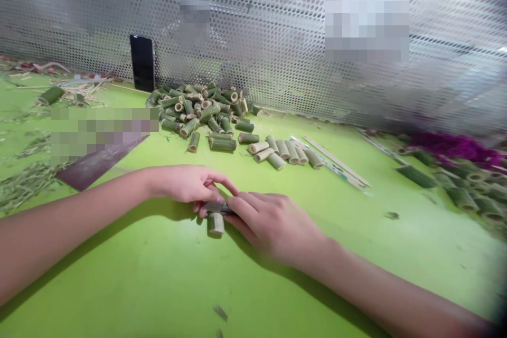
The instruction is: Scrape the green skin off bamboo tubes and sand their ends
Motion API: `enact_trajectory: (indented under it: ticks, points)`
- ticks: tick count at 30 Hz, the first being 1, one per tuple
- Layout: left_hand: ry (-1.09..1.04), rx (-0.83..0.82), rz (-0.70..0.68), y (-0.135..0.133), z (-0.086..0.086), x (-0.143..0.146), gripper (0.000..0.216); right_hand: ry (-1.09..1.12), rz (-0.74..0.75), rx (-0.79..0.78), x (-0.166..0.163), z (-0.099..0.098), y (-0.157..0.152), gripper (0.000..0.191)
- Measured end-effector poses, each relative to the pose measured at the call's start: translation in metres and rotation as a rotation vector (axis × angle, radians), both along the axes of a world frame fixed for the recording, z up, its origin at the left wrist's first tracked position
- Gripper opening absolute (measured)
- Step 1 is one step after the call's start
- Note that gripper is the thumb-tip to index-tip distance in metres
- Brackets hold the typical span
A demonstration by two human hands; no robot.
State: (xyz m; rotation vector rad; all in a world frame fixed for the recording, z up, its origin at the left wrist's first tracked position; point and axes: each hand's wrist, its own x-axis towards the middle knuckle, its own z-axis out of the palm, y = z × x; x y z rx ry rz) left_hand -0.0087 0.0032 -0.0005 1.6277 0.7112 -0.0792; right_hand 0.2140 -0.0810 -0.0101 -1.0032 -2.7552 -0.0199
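A short bamboo piece (pixel 216 223) lies on the green table in front of me, its pale, peeled-looking end toward me. My left hand (pixel 192 184) is closed around its far end, the fingertips partly hidden. Its thumb touches a small grey metal blade (pixel 214 206) lying across the bamboo. From the right, my right hand (pixel 273 222) grips the dark handle of this knife, with most of the handle covered by the fingers. The two hands nearly touch above the blade.
Beyond my hands is a heap of green bamboo pieces (pixel 198 108), with several peeled ones (pixel 293 152) beside it. A phone (pixel 142 63) leans on the perforated metal panel (pixel 269 63). Shavings (pixel 27 185) lie left; more bamboo (pixel 461 198) and purple fluff (pixel 455 149) right.
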Motion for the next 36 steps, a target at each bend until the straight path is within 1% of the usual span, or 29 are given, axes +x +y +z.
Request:
enact_trajectory:
  ticks: [3, 7, 9, 12, 17, 19, 22, 24, 25, 27, 29, 32, 36]
  points:
    - [0.015, 0.055, 0.021, -0.004, 0.002, 0.004, 0.042, -0.011, -0.001, -0.013, 0.001, 0.000, 0.000, 0.021]
    - [0.058, 0.132, -0.014, -0.004, 0.006, 0.005, 0.044, -0.002, -0.003, -0.047, 0.004, 0.001, 0.000, 0.020]
    - [0.043, 0.160, -0.003, -0.003, 0.006, 0.004, 0.043, 0.015, 0.000, -0.068, 0.004, 0.000, 0.000, 0.020]
    - [0.003, 0.131, 0.020, -0.005, 0.004, 0.003, 0.043, 0.035, 0.007, -0.103, 0.005, -0.001, -0.001, 0.019]
    - [-0.022, 0.062, 0.038, -0.009, 0.003, 0.001, 0.051, 0.026, 0.012, -0.164, 0.006, 0.001, -0.005, 0.019]
    - [-0.012, 0.078, 0.062, -0.008, 0.003, 0.000, 0.049, -0.002, 0.041, -0.201, 0.007, 0.004, -0.010, 0.017]
    - [0.014, 0.102, 0.132, -0.007, 0.004, 0.000, 0.043, -0.040, 0.137, -0.247, 0.011, 0.007, -0.019, 0.020]
    - [0.017, 0.094, 0.132, -0.007, 0.003, 0.000, 0.044, -0.010, 0.168, -0.228, 0.013, 0.007, -0.022, 0.024]
    - [0.010, 0.085, 0.111, -0.007, 0.003, 0.001, 0.045, 0.019, 0.158, -0.197, 0.014, 0.006, -0.022, 0.026]
    - [-0.005, 0.081, 0.076, -0.009, 0.002, 0.002, 0.046, 0.067, 0.108, -0.116, 0.015, 0.003, -0.018, 0.027]
    - [0.005, 0.087, 0.063, -0.010, 0.003, 0.003, 0.045, 0.069, 0.055, -0.054, 0.014, 0.001, -0.012, 0.025]
    - [0.026, 0.091, 0.043, -0.010, 0.004, 0.005, 0.042, 0.034, 0.004, -0.030, 0.011, -0.001, -0.005, 0.022]
    - [0.031, 0.139, 0.023, -0.008, 0.005, 0.004, 0.041, 0.009, -0.015, -0.036, 0.005, 0.000, -0.003, 0.020]
